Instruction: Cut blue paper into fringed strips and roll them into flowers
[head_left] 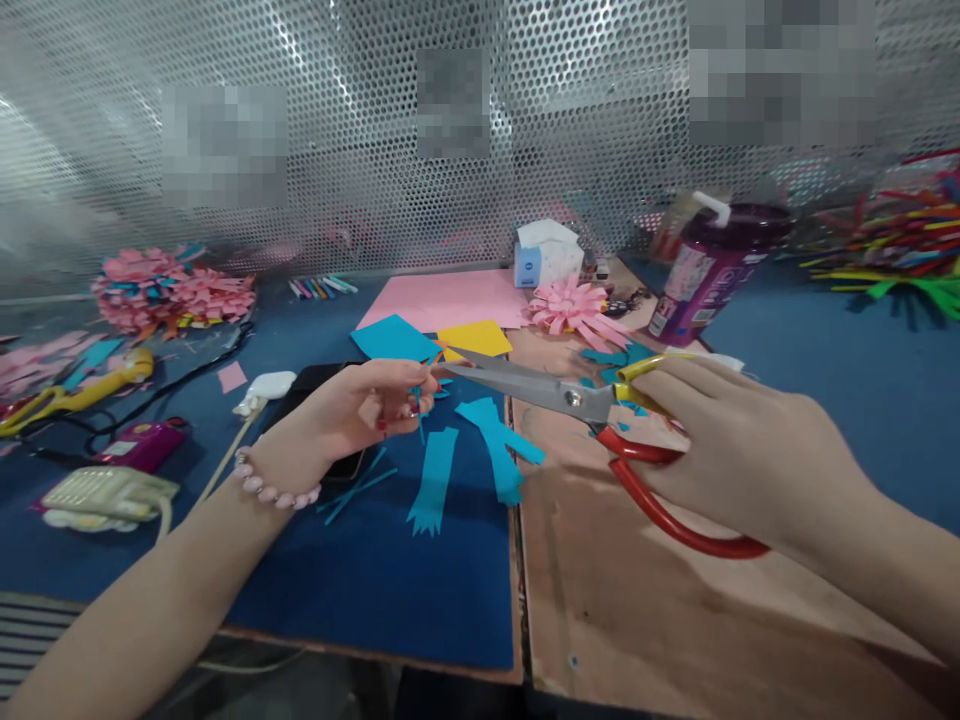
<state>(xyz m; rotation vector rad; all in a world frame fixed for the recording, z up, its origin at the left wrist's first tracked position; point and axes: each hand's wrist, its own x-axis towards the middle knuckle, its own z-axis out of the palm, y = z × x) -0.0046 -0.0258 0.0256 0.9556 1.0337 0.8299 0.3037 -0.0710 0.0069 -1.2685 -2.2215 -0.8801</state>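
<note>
My right hand [739,450] grips a pair of scissors [536,385] with one yellow and one red handle. Their blades point left and stand slightly apart, with the tips beside my left fingertips. My left hand [375,405] is closed in a pinch on a small piece of blue paper [418,412], mostly hidden by the fingers. A little orange shows at the blade tips; I cannot tell what it is. Below lie a fringed blue paper strip [435,480], more cut blue pieces [495,450] and thin blue slivers [356,490]. Under my left wrist is a black phone-like object [304,390].
Blue [396,338], yellow [476,340] and pink sheets [450,298] lie behind the hands. Beyond are a pink paper flower [566,305], a tissue pack [547,255] and a purple cup [709,275]. At left are a glue gun [112,380], cables and a power strip [109,492].
</note>
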